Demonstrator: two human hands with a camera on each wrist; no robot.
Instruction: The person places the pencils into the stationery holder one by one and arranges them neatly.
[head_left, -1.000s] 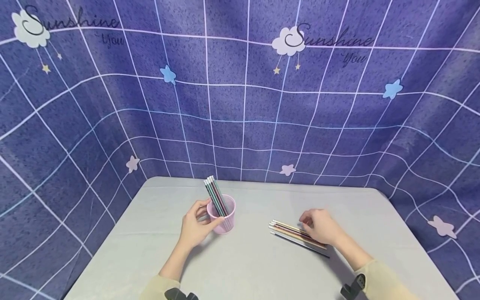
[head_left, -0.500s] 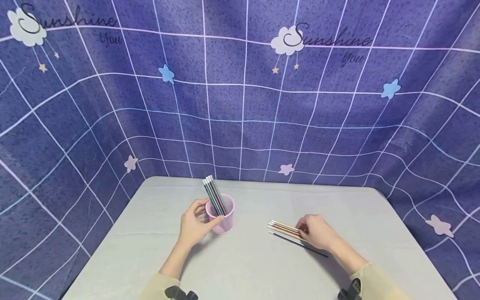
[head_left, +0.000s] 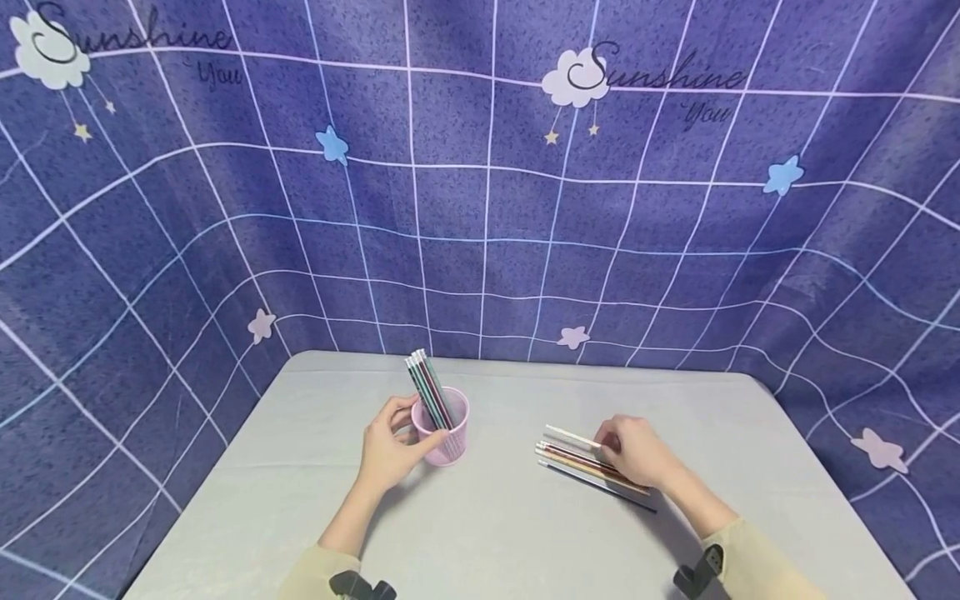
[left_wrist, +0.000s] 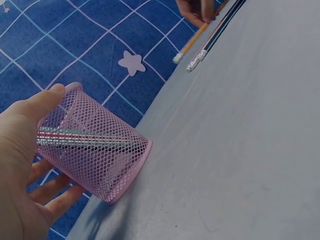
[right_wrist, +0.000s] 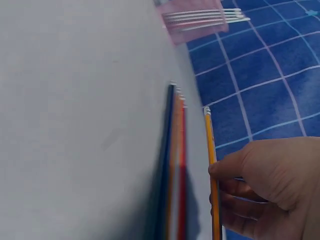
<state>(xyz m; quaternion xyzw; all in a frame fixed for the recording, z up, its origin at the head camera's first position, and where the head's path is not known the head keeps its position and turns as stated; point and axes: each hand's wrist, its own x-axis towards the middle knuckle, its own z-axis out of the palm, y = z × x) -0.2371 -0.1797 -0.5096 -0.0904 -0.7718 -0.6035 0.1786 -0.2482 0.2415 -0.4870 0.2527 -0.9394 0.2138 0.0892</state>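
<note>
My left hand (head_left: 390, 457) holds a pink mesh pencil cup (left_wrist: 107, 160) by its sides, thumb on one side and fingers on the other. Several pencils (head_left: 429, 392), green, dark and red, lean in the cup with their white eraser ends up. Over on the right, my right hand (head_left: 636, 452) pinches a yellow pencil (right_wrist: 210, 135) between thumb and fingers, slightly lifted from the table. Just beside it several more pencils (head_left: 588, 470), red, orange and dark, lie side by side, partly covered by the hand. A dark blue pencil (head_left: 596, 486) lies nearest to me.
The table (head_left: 480, 533) has a pale grey cover. Behind it and at both sides hangs a purple-blue cloth (head_left: 480, 208) with white grid lines, stars and clouds. A dark device (head_left: 699, 572) is strapped at the right sleeve.
The right hand has taken hold of the yellow pencil and drawn it up and away from the row, toward the table's back. The left hand and cup have stayed in place.
</note>
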